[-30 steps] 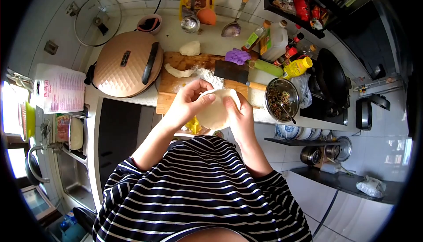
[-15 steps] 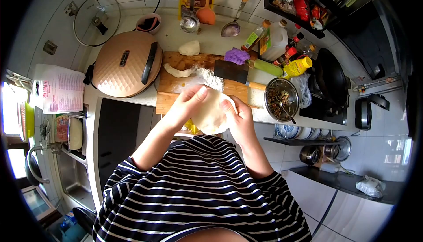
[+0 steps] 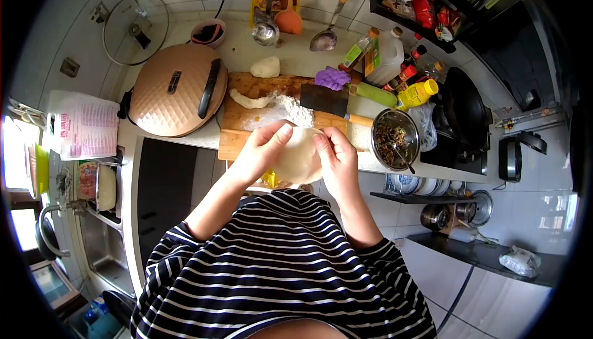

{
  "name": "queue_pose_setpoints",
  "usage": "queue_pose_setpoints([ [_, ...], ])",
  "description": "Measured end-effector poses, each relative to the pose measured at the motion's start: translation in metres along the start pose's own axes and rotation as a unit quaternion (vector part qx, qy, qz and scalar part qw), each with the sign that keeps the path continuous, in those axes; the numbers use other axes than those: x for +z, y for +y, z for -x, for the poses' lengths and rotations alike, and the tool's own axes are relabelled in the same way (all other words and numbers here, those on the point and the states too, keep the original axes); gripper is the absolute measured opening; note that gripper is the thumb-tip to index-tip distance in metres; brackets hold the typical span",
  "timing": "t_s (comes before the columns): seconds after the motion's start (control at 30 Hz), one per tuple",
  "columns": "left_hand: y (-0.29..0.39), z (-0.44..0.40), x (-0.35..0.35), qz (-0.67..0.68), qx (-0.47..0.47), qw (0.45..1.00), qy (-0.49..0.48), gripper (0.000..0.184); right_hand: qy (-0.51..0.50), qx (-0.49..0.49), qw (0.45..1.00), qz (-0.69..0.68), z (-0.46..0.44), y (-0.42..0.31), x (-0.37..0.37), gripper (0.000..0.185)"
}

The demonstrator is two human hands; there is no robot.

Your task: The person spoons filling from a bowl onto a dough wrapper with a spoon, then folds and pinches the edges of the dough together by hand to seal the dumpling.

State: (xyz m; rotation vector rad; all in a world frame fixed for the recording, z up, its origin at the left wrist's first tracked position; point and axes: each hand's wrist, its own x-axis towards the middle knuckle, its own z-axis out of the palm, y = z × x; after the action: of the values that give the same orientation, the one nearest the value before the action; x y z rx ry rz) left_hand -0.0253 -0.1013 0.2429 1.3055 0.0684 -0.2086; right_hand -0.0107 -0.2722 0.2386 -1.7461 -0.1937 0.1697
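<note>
A thin round sheet of pale dough hangs between my hands, in front of the board's near edge. My left hand pinches its upper left rim, thumb on top. On the upper right rim my right hand does the same. Behind them lies a wooden board with white flour, a strip of dough and a cleaver. A lump of dough sits at the board's back edge. To the right stands a metal bowl of dark chopped filling with a spoon in it.
A round pinkish electric pan stands left of the board. Purple cloth, a green squash and a yellow bottle are at the back right. Farther right is a black wok. A sink lies far left.
The dough sheet has turned and shifted between my hands. My left hand has moved its hold along the rim, and my right fingers have been regripping the right side.
</note>
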Motion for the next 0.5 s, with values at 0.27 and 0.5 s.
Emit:
queue_pose_setpoints([
  [0.27, -0.013, -0.001, -0.005, -0.123, 0.040, 0.992, -0.001, 0.027, -0.030, 0.004, 0.998, -0.052, 0.004, -0.001, 0.005, 0.015],
  [0.5, -0.011, 0.001, 0.012, 0.092, -0.015, 0.996, 0.003, 0.028, 0.098, -0.052, 0.991, -0.075, 0.007, 0.008, 0.006, 0.012],
])
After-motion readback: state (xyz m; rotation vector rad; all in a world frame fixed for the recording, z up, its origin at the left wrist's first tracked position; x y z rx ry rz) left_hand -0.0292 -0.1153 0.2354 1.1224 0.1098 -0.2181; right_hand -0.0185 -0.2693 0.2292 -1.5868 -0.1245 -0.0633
